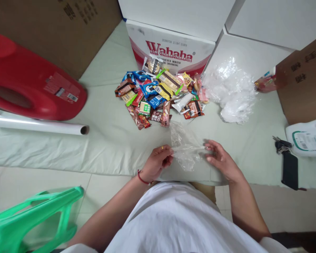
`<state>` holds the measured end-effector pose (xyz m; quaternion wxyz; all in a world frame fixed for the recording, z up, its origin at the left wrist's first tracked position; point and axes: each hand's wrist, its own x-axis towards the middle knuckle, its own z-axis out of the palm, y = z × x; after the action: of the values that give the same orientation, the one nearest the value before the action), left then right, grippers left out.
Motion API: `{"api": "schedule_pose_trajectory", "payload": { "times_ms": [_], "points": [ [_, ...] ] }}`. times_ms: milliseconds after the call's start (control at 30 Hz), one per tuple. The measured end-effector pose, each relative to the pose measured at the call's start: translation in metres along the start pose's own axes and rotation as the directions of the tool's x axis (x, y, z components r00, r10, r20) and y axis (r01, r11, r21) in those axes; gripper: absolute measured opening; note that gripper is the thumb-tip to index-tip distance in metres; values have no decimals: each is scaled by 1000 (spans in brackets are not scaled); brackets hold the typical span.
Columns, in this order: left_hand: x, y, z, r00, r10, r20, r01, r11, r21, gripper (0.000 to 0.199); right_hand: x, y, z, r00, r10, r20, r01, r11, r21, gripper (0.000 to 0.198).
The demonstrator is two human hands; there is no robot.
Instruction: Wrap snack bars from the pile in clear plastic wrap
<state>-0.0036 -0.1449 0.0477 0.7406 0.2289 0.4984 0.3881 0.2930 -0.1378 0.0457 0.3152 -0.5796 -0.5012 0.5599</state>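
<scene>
A clear plastic bag [186, 151] is held up over the front part of the covered table. My left hand [159, 160] pinches its left edge between thumb and fingers. At the bag's right end, my right hand [219, 158] has its thumb and fingers apart, the fingertips at or just beside the plastic. Beyond the bag lies a pile of small wrapped snacks [158, 92] in blue, yellow, red and brown packets. To the right of the pile sits a heap of crumpled clear plastic bags [230, 93].
A white Wahaha carton [171, 49] stands behind the snacks. On the left are a red jug [34, 84] and a plastic film roll [39, 124]; a green stool [42, 214] stands below. At right are a white bottle [308, 137], keys [281, 144] and a black phone-like object [290, 170].
</scene>
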Motion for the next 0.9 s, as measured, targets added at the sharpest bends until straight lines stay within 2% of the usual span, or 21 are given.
{"api": "schedule_pose_trajectory", "payload": {
  "times_ms": [67,100,200,267,333,400,500,567,667,800,900],
  "points": [
    [1,-4,4,1000,18,16,-19,999,28,35,3,-7,3,995,-94,42,99,983,-154,91],
    [1,-7,5,999,25,29,-26,999,40,34,7,-11,7,990,-133,46,140,960,-243,93],
    [-1,-11,5,994,67,90,-76,991,110,31,26,-24,25,962,-271,18,250,858,-448,77],
    [-4,-12,2,980,157,122,-178,966,188,27,43,-31,39,932,-363,14,325,815,-479,67],
    [-7,-13,-1,955,261,143,-290,922,256,27,59,-36,54,917,-398,33,368,810,-457,64],
    [-10,-14,-6,935,316,162,-351,893,283,28,71,-38,66,934,-350,74,350,853,-388,53],
    [-15,-18,-16,931,329,157,-361,892,273,26,80,-36,76,975,-205,83,220,946,-239,31],
    [-19,-21,-26,930,345,126,-366,893,262,22,83,-35,75,990,-141,-5,138,974,-179,31],
    [-27,-25,-44,931,360,69,-365,901,232,22,82,-35,65,983,-118,-143,98,985,-142,30],
    [-31,-26,-59,949,311,49,-314,930,189,29,72,-44,55,980,-130,-149,119,989,-83,32],
    [-24,-23,-53,973,227,42,-231,963,140,53,61,-53,59,983,-130,-127,124,991,-53,36]
  ]
}}
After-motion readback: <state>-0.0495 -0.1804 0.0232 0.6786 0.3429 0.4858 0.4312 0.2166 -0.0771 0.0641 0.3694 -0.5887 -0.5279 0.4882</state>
